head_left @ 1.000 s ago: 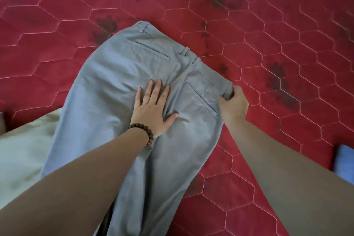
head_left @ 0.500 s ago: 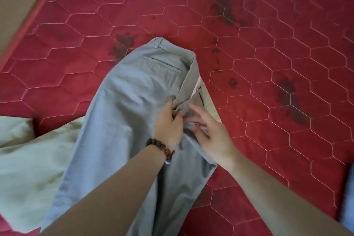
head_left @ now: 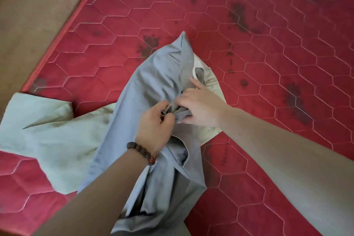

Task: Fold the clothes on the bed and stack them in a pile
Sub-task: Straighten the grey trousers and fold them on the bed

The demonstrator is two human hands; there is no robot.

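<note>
The grey trousers [head_left: 153,90] lie lengthwise on the red mattress [head_left: 249,44], their waist end bunched and half turned over so pale lining shows. At that bunch both hands meet. The left hand [head_left: 155,122], a bead bracelet [head_left: 142,152] on its wrist, has its fingers curled, pinching a fold of waistband. The right hand [head_left: 201,107] grips the gathered cloth beside it, forefinger stretched out. A pale green garment [head_left: 47,134] lies left of the trousers, partly under them.
</note>
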